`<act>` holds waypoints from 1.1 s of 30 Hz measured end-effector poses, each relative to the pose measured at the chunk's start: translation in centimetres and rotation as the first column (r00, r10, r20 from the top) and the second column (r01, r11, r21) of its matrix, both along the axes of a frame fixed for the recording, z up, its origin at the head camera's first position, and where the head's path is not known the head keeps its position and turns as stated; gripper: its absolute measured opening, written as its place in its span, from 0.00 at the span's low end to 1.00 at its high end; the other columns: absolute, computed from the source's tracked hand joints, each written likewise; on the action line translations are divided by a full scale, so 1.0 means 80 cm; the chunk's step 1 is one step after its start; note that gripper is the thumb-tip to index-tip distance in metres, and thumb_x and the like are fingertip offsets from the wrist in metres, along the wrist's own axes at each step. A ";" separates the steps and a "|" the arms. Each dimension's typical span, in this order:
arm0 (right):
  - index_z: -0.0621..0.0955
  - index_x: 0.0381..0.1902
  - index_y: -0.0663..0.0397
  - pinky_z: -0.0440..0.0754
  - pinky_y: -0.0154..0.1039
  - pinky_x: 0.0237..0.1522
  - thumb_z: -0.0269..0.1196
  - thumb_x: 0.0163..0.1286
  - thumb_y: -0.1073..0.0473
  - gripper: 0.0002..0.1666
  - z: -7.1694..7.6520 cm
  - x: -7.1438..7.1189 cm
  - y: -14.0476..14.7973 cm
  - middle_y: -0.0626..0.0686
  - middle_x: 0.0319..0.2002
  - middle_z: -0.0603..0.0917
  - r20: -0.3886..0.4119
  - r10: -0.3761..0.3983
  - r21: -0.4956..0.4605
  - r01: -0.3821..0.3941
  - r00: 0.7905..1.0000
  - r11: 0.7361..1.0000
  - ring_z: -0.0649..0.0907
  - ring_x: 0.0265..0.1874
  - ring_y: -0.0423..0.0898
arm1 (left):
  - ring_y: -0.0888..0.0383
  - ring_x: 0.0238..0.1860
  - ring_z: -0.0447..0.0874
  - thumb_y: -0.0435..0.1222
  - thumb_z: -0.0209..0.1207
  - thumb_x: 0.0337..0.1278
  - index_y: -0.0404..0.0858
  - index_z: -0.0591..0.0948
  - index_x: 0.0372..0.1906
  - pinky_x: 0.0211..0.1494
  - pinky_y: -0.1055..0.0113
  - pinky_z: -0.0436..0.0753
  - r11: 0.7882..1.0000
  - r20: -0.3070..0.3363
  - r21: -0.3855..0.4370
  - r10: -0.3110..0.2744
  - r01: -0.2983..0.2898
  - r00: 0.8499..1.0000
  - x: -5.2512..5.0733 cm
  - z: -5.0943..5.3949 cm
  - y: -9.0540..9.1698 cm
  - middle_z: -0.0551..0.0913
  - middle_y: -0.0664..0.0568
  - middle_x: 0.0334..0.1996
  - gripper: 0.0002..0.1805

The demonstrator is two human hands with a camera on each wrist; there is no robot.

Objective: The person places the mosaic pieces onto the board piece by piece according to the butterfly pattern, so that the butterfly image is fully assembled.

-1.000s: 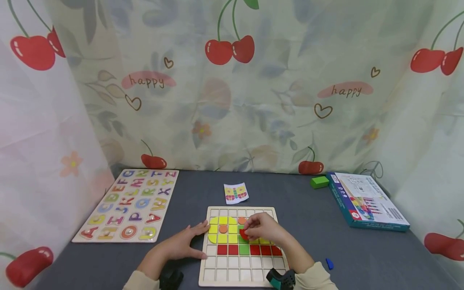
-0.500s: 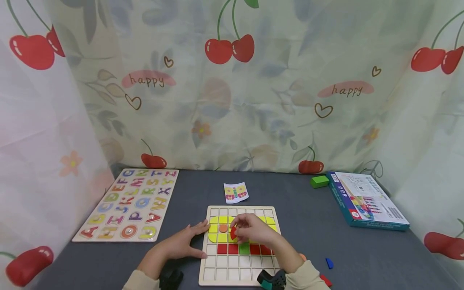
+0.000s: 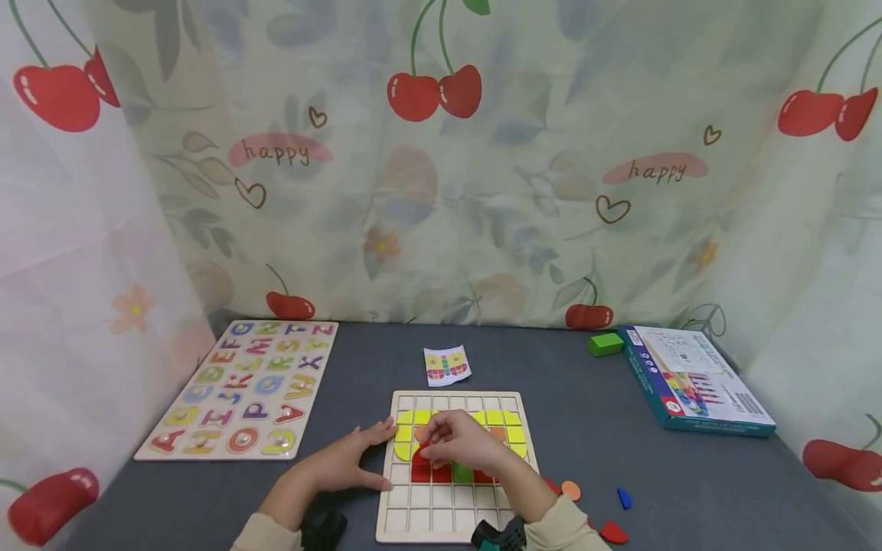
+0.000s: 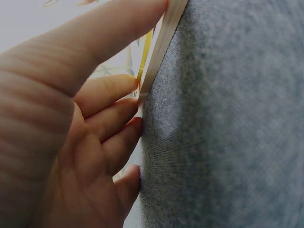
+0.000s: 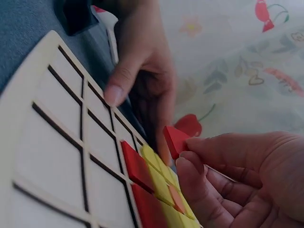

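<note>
A wooden grid board (image 3: 406, 521) lies on the dark table, with yellow, orange, green and red pieces set in its upper squares. My right hand (image 3: 460, 442) pinches a red quarter-round piece (image 5: 175, 141) between thumb and forefinger. In the head view it is over the left part of the board, by the row of red squares (image 3: 441, 475). My left hand (image 3: 339, 461) rests at the board's left edge, its fingers extended and its thumb touching the frame. Part of the coloured pattern is hidden behind the right hand.
Beyond the board lies a small butterfly pattern card (image 3: 446, 366). An alphabet puzzle board (image 3: 237, 390) is at left; a box (image 3: 703, 383) and a green block (image 3: 605, 344) are at right. Loose pieces near the right forearm include a blue one (image 3: 624, 499), an orange disc (image 3: 570, 490) and a red one (image 3: 614, 533).
My right hand has moved left across the board with the red piece, from the middle column to the left side. Loose pieces by the right forearm have come into sight. My left hand stays put.
</note>
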State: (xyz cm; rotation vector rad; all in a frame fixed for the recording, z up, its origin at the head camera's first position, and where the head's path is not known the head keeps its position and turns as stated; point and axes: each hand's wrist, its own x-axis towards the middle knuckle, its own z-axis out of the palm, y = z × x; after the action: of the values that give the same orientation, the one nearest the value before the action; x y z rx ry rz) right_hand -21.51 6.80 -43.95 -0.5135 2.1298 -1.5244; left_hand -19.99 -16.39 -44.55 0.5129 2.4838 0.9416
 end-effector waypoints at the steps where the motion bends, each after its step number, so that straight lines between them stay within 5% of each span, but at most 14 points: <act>1: 0.79 0.35 0.64 0.84 0.34 0.29 0.65 0.59 0.66 0.07 -0.002 0.001 -0.004 0.50 0.25 0.81 0.007 0.005 -0.005 -0.005 1.000 1.000 0.81 0.21 0.40 | 0.42 0.74 0.45 0.54 0.69 0.39 0.46 0.63 0.70 0.70 0.36 0.46 1.000 -0.001 -0.001 0.002 -0.002 1.000 0.000 0.000 0.000 0.55 0.49 0.73 0.49; 5: 0.81 0.32 0.62 0.85 0.34 0.30 0.65 0.59 0.65 0.05 -0.005 0.006 -0.020 0.51 0.26 0.82 0.001 0.023 0.010 -0.023 1.000 1.000 0.81 0.21 0.40 | 0.39 0.73 0.45 0.54 0.69 0.39 0.46 0.63 0.69 0.69 0.35 0.47 1.000 -0.003 0.001 0.010 -0.010 1.000 0.001 -0.001 0.000 0.55 0.49 0.73 0.48; 14: 0.85 0.29 0.56 0.76 0.27 0.26 0.67 0.57 0.63 0.02 -0.003 0.013 -0.036 0.46 0.24 0.82 -0.189 0.052 0.190 -0.016 0.981 0.982 0.77 0.21 0.38 | 0.39 0.73 0.44 0.54 0.69 0.39 0.47 0.63 0.69 0.69 0.35 0.46 1.000 -0.009 0.009 0.012 -0.012 1.000 0.000 0.001 -0.001 0.55 0.50 0.73 0.48; 19: 0.86 0.31 0.54 0.73 0.25 0.22 0.68 0.55 0.63 0.04 -0.003 0.016 -0.041 0.44 0.22 0.80 -0.228 0.072 0.256 -0.011 0.971 0.967 0.76 0.20 0.38 | 0.39 0.73 0.45 0.54 0.69 0.39 0.47 0.64 0.69 0.69 0.34 0.46 1.000 -0.006 0.004 0.014 -0.014 1.000 0.000 0.001 -0.002 0.55 0.50 0.73 0.48; 33: 0.85 0.36 0.59 0.77 0.28 0.28 0.67 0.57 0.61 0.09 0.005 0.025 0.011 0.48 0.29 0.84 -0.184 0.051 0.144 -0.024 0.982 0.989 0.78 0.26 0.39 | 0.43 0.74 0.46 0.54 0.68 0.40 0.45 0.63 0.70 0.71 0.37 0.46 0.999 -0.027 0.020 -0.024 0.025 0.999 -0.001 -0.005 -0.004 0.55 0.49 0.73 0.48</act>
State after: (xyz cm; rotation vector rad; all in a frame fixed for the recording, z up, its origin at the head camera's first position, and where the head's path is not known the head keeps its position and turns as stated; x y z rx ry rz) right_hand -19.52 7.70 -43.56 -0.6660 2.3359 -1.3380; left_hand -20.09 -16.72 -44.92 0.5650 2.4884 0.9570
